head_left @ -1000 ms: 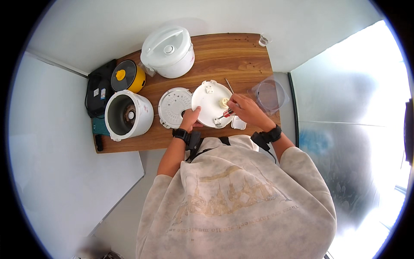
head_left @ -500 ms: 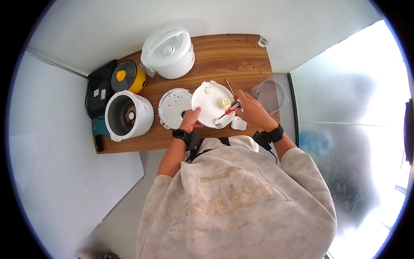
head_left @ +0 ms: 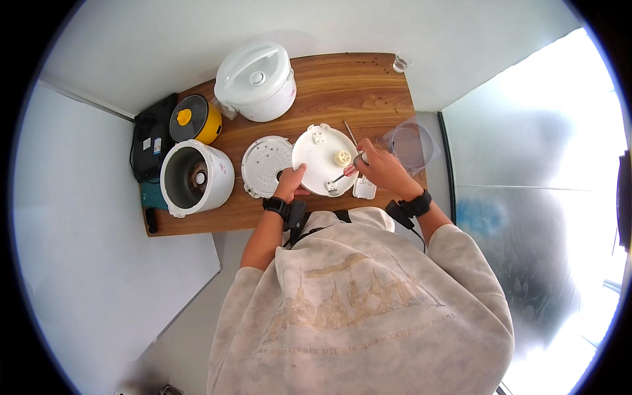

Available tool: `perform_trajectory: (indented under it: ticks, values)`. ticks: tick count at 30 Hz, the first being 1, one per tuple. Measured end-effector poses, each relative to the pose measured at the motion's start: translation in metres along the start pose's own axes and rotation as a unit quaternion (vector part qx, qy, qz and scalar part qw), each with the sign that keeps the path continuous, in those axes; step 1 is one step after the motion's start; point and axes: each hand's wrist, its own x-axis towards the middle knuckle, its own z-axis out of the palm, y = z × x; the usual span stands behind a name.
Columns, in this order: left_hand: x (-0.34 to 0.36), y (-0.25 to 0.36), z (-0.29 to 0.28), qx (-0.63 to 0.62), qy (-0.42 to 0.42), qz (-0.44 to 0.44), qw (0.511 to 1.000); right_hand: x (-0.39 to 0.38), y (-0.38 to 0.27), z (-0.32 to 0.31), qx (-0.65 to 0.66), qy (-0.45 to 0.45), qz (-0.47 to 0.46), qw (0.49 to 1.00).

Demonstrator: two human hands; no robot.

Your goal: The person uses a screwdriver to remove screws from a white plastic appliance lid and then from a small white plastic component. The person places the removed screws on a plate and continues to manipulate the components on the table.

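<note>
My left hand (head_left: 290,182) grips the near left edge of a round white lid (head_left: 317,164), thumb on top. A small white block sits near its far edge, another near its near edge. Right of the lid's middle is a cream round knob (head_left: 342,158). Wrapped round a screwdriver (head_left: 340,177) with a partly red handle, my right hand (head_left: 387,172) holds it slanted over the lid. Its tip is at the near block; I cannot make out a screw. A white perforated disc (head_left: 262,161) lies left of the lid, partly under my left hand.
On the left stand an open white rice cooker body (head_left: 222,172), a yellow pot (head_left: 212,125) and a black case (head_left: 149,135). A lidded white cooker (head_left: 280,99) is farther back. At right are a clear container (head_left: 421,141), a small white tray (head_left: 364,189) and a thin rod (head_left: 349,131).
The screwdriver's handle shows a different, paler side, as if turned in my right hand. Its tip remains at the near block. My left hand has not visibly moved.
</note>
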Motion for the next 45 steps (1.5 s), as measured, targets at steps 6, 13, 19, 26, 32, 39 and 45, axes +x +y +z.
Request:
perform_trajectory:
  ticks: [6,13,19,26,32,39,45]
  values:
    - [-0.001,0.001,0.000,0.003,-0.006,0.005,1.000,-0.001,0.009,0.008,0.064,0.014,-0.136,0.989]
    - [0.001,-0.002,0.000,-0.005,-0.006,-0.001,1.000,-0.004,-0.013,-0.010,0.049,-0.071,-0.011,0.996]
    - [-0.002,-0.002,0.002,-0.018,-0.005,0.004,1.000,-0.007,-0.004,-0.004,0.093,-0.015,-0.097,0.991]
    - [-0.002,0.001,0.001,-0.016,-0.016,0.003,1.000,0.002,0.014,0.015,-0.028,0.052,-0.002,0.998]
    - [0.002,-0.006,-0.004,0.001,-0.005,0.002,1.000,-0.005,0.006,0.009,-0.031,0.018,-0.019,0.999]
    - [0.000,-0.003,-0.003,-0.003,-0.014,0.003,1.000,-0.004,0.003,0.004,0.106,0.046,-0.103,0.988]
    - [0.000,-0.003,-0.003,0.002,-0.008,0.000,1.000,0.002,-0.005,0.007,0.049,-0.040,0.128,0.990]
